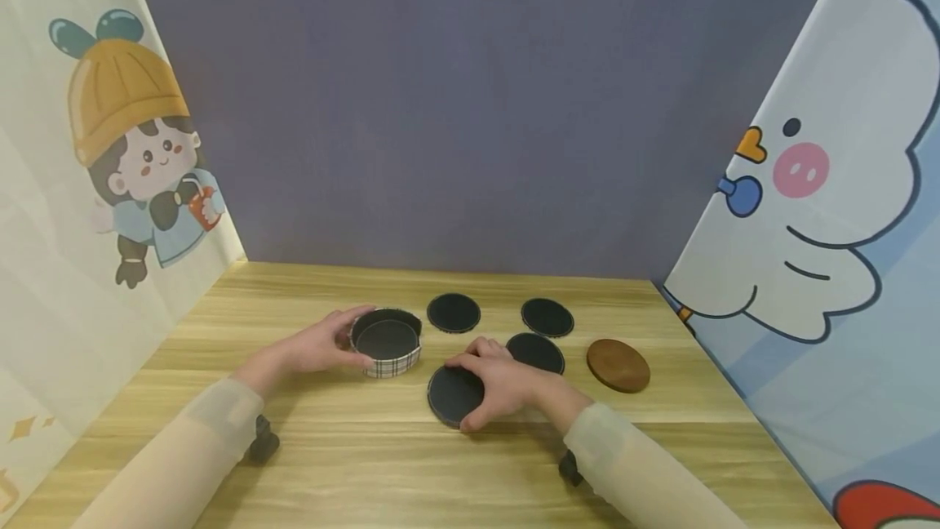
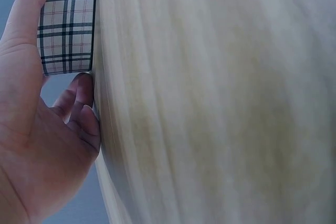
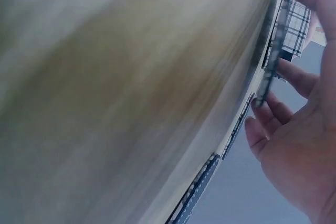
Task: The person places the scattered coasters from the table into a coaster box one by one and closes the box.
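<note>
Head view, holder: a round plaid holder [image 1: 387,344] with a dark inside stands on the pale wood-grain tabletop [image 1: 367,464]; the left hand [image 1: 323,343] wraps its grip round the holder's wall.
Head view, coaster: the right hand [image 1: 503,382] pinches a flat black round coaster [image 1: 454,395] at its edge, just right of the holder.
Head view, around: three more black coasters [image 1: 454,313] and a brown coaster [image 1: 618,365] lie behind and to the right.
Left wrist view: thumb and curled fingers [image 2: 84,103] press the checked wall [image 2: 67,24].
Right wrist view: blurred; fingertips [image 3: 262,124] clasp the thin disc's stitched rim [image 3: 268,85].
</note>
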Tool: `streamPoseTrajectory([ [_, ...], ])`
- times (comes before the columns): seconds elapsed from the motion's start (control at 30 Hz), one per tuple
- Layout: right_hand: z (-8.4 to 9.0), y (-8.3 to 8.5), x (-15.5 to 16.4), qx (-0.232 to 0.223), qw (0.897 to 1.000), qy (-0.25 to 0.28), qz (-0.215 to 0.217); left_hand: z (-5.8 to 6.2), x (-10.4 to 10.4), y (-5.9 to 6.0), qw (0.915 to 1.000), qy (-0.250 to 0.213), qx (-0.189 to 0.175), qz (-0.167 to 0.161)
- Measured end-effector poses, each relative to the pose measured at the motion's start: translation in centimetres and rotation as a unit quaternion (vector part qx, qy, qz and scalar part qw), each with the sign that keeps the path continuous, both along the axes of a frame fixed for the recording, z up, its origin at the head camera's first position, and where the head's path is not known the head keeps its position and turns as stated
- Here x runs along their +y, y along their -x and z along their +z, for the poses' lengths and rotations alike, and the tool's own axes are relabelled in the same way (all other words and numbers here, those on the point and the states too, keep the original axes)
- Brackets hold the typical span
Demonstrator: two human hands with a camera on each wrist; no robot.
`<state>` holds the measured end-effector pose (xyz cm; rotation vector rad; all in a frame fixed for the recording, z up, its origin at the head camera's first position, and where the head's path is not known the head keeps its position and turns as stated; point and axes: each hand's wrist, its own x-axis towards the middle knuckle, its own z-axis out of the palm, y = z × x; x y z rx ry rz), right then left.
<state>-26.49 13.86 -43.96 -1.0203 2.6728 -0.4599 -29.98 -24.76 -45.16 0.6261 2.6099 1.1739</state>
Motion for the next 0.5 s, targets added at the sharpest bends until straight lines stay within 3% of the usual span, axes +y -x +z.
streamPoseTrajectory([
  [0.27,0.6,0.1,0.5,0.014,0.998,0.062,-0.018,0.2,0.2,-0.1,1.0,0.002,0.003,0.001],
  [0.5,1.4,0.7,0.6,0.031,0.996,0.079,-0.026,0.1,0.1,-0.1,1.0,0.004,0.003,0.002],
])
